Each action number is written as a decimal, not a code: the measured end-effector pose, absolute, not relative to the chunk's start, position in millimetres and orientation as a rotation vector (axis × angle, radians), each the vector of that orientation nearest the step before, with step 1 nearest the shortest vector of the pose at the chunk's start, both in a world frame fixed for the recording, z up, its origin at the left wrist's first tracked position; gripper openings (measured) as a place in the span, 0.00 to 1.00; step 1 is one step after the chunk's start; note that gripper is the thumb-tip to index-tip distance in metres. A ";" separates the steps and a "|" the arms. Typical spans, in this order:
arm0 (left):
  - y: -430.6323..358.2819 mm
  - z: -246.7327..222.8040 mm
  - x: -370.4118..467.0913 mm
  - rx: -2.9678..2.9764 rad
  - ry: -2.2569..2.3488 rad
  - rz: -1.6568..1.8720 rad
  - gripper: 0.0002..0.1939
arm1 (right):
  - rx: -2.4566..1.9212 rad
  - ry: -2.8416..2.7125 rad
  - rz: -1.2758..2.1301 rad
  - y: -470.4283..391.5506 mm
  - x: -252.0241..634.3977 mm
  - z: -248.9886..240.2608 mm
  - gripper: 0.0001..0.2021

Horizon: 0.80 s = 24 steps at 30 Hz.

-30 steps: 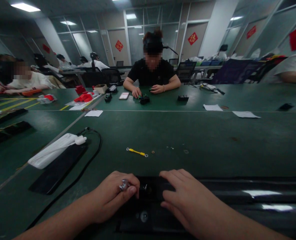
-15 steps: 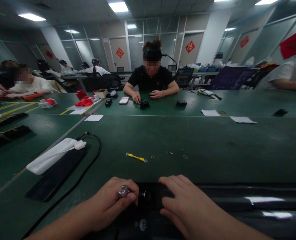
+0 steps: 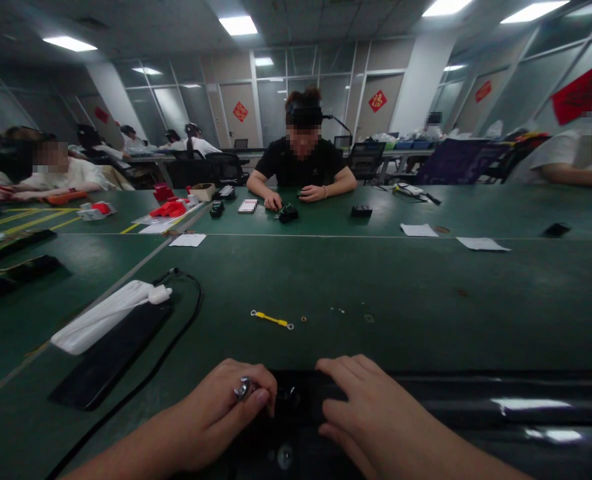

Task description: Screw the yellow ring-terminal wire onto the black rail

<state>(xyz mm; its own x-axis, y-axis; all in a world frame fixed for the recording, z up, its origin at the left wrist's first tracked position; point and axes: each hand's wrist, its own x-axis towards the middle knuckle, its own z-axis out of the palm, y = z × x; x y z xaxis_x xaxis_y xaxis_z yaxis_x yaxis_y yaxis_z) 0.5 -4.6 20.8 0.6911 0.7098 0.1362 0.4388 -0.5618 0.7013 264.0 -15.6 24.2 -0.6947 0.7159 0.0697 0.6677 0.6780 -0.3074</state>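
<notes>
Dull green tabletop [image 3: 416,293] sets off a long, glossy black casing [image 3: 476,399].

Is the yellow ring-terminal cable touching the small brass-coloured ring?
Apart. The head view shows green tabletop between the right end of the yellow ring-terminal cable and the small brass-coloured ring.

Your tool [image 3: 244,388] is silver and your case [image 3: 466,385] black. You face a green table [image 3: 426,300], striped yellow at left, a yellow strap [image 3: 272,319] with silver ends, a brassy ring [image 3: 304,319] and white paper [image 3: 188,240].
</notes>
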 end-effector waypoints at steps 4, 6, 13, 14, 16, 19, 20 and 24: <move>-3.7 20.1 0.6 2.267 0.845 0.548 0.13 | -1.133 -2.700 0.376 -16.0 263.4 24.4 0.07; -3.1 19.8 0.6 2.280 0.834 0.556 0.13 | -1.148 -2.697 0.372 -16.0 262.8 25.3 0.06; -2.6 18.7 1.3 2.307 0.812 0.611 0.12 | -1.134 -2.715 0.356 -15.1 262.6 25.8 0.06; -2.5 18.5 1.4 2.305 0.809 0.608 0.12 | -1.134 -2.714 0.358 -15.2 262.7 25.6 0.06; -2.2 18.3 1.3 2.300 0.804 0.595 0.12 | -1.137 -2.709 0.364 -15.5 262.8 25.6 0.06; -2.1 18.3 0.9 2.296 0.802 0.584 0.12 | -1.139 -2.710 0.378 -16.0 263.0 26.0 0.06; -2.2 18.5 0.7 2.294 0.800 0.579 0.12 | -1.141 -2.709 0.378 -16.1 263.0 26.1 0.06; -3.2 19.6 0.3 2.287 0.856 0.548 0.13 | -1.130 -2.718 0.369 -15.8 263.2 25.5 0.06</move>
